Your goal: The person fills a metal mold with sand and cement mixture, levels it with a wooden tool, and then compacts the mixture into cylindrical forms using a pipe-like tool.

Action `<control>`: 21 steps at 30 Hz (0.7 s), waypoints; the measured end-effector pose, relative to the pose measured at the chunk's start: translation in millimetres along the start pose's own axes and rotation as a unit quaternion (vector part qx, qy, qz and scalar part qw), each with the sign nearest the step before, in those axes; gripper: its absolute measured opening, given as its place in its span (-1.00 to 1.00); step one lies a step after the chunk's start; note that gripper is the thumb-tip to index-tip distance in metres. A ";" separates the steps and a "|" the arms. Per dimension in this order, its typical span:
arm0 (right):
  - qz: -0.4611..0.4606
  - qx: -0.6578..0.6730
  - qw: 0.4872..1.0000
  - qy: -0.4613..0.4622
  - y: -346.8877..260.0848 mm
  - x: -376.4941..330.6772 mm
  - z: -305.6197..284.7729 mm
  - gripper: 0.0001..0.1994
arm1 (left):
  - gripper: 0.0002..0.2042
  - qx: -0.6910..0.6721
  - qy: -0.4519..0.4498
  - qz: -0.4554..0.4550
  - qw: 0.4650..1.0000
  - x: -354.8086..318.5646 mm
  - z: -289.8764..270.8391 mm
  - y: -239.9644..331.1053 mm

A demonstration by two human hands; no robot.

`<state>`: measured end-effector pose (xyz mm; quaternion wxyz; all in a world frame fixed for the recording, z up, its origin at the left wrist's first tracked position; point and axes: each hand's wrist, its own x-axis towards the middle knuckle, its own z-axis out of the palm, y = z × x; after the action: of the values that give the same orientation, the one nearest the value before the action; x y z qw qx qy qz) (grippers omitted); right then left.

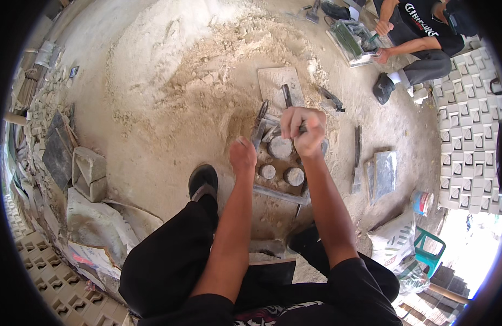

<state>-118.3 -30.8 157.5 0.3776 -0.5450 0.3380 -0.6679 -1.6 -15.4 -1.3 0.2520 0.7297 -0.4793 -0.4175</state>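
Observation:
On the dusty ground between my feet lies a rectangular mold frame (278, 192) with sandy material in it. Several round, grey-white discs sit inside, among them a large disc (280, 146) and a smaller disc (294, 176). My right hand (305, 129) is closed in a fist above the frame's far right part; something dark shows between its fingers, too covered to name. At the frame's left side my left hand (243, 155) is closed, and what it holds, if anything, is hidden. A dark-handled tool (260, 120) leans by the far left corner, beyond my left hand.
A pale sand heap (207, 60) spreads ahead. Beyond the frame lies a square board (272, 81) with a dark handle (287, 95) on it. Flat plates (384, 174) and a metal bar (357, 157) lie right. A co-worker's hands (382, 54) work at another mold (348, 43). Patterned blocks (468, 130) stand stacked.

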 end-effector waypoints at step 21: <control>0.075 -0.088 0.974 0.197 -22.0 1.2 21.8 -0.59 | -0.38 0.010 -0.050 -0.031 0.998 3.7 1.2 -5.1</control>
<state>-100.0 -22.0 180.9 0.3032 -0.4072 0.5032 -0.6993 0.6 -16.7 -7.2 0.2072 0.7249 -0.4724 -0.4565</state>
